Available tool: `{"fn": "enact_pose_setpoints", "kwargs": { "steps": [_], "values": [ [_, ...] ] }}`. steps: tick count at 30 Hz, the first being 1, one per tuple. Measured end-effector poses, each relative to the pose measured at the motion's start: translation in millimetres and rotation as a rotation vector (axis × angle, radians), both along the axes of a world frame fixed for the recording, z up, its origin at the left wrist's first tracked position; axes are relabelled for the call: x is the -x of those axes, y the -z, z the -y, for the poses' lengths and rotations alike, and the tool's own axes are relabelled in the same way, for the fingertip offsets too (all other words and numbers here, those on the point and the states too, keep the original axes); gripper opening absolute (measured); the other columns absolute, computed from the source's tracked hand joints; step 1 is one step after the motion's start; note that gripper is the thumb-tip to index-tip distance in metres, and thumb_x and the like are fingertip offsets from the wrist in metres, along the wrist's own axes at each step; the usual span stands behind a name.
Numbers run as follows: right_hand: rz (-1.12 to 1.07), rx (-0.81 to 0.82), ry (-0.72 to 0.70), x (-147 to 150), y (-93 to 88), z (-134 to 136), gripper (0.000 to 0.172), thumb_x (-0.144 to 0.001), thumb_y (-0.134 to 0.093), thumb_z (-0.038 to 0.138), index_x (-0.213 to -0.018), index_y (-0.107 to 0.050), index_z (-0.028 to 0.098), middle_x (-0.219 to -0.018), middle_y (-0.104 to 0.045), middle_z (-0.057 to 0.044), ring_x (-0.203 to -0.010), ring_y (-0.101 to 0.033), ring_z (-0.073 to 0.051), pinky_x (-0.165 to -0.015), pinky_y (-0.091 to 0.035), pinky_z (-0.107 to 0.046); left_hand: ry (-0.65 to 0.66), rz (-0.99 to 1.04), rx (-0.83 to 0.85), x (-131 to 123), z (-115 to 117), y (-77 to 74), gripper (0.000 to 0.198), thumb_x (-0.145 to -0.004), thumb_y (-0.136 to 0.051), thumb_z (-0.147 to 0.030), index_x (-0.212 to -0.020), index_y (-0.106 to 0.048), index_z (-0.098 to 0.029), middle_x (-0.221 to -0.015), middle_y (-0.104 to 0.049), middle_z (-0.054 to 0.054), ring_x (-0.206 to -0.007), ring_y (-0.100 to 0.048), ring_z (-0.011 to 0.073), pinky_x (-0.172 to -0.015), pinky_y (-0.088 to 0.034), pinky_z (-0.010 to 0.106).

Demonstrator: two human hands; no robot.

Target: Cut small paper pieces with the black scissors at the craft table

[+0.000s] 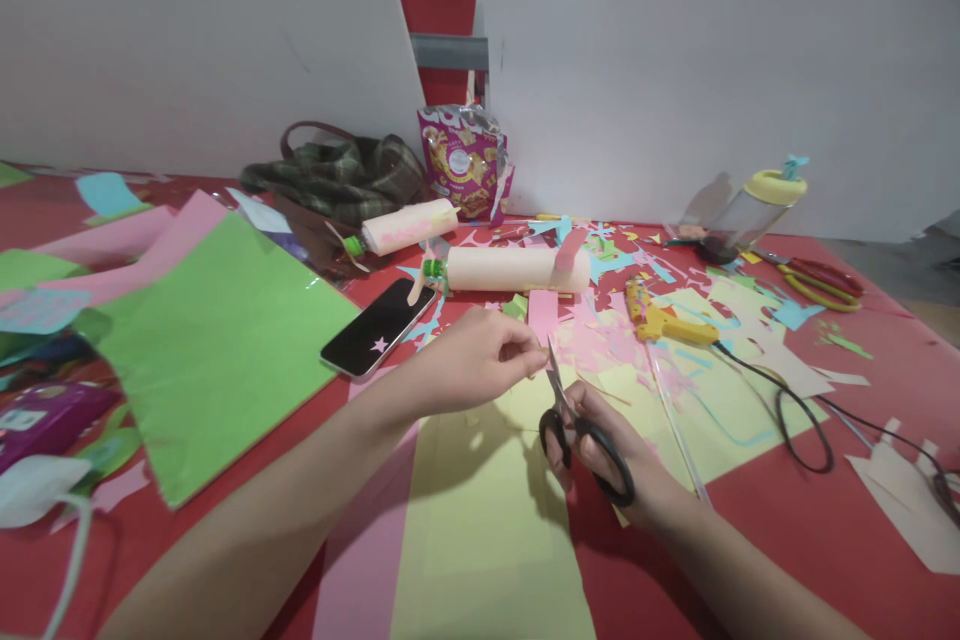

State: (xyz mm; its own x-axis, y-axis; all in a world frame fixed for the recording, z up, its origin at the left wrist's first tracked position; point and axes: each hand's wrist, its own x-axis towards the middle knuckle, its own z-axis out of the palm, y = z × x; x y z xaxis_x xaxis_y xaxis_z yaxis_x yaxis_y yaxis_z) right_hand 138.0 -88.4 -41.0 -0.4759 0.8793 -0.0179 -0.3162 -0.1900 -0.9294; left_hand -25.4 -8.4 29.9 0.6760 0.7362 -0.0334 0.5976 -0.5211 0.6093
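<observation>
My left hand (487,357) is closed in a pinch at the lower end of a pink paper strip (543,312); the fingertips partly hide the paper. My right hand (622,455) grips black-handled scissors (556,382), fingers through the loops. Their blade tips point up and away, right beside my left fingertips and the strip's edge. Just beyond lies a paper-wrapped bottle (510,270) on its side, green cap to the left, with a pink strip across its right end. Yellow paper sheets (480,530) lie beneath both hands.
Left of my hands are a phone (379,328) and a green sheet (225,350). On the right, a yellow glue gun (667,322) trails a black cord. Behind stand another wrapped bottle (412,226), a snack bag (465,163) and a clear yellow-topped container (754,215). Paper scraps are scattered around.
</observation>
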Motion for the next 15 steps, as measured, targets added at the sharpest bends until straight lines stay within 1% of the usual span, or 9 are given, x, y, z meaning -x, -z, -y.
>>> {"fn": "enact_pose_setpoints", "kwargs": {
  "steps": [4,7,15],
  "values": [
    [-0.011,0.009,0.002,-0.4,0.2,0.5,0.027,-0.074,-0.049,0.043,-0.078,-0.034,0.021,-0.068,-0.045,0.001,-0.058,-0.044,-0.011,-0.054,-0.034,-0.025,0.003,-0.001,0.014,-0.9,1.2,0.1,0.031,-0.076,-0.037,-0.031,-0.058,-0.054,-0.012,-0.050,-0.046,-0.003,-0.047,-0.037,0.0069,-0.044,-0.021,0.020],
    [-0.018,0.009,-0.003,-0.7,1.1,0.0,0.026,-0.075,-0.049,0.042,-0.079,-0.034,0.021,-0.069,-0.044,0.001,-0.058,-0.044,-0.011,-0.053,-0.034,-0.025,0.005,-0.015,0.010,-1.6,1.6,-0.3,0.030,-0.076,-0.037,-0.030,-0.061,-0.056,-0.012,-0.052,-0.050,-0.002,-0.048,-0.040,0.0074,-0.044,-0.021,0.020],
    [0.026,0.021,-0.008,-1.2,4.4,-0.3,0.028,-0.074,-0.048,0.045,-0.079,-0.032,0.022,-0.066,-0.044,0.002,-0.055,-0.043,-0.010,-0.051,-0.033,-0.023,0.020,-0.029,0.012,-1.6,0.0,0.3,0.029,-0.076,-0.037,-0.028,-0.062,-0.056,-0.012,-0.054,-0.052,-0.002,-0.051,-0.043,0.0079,-0.045,-0.022,0.020]
  ]
}}
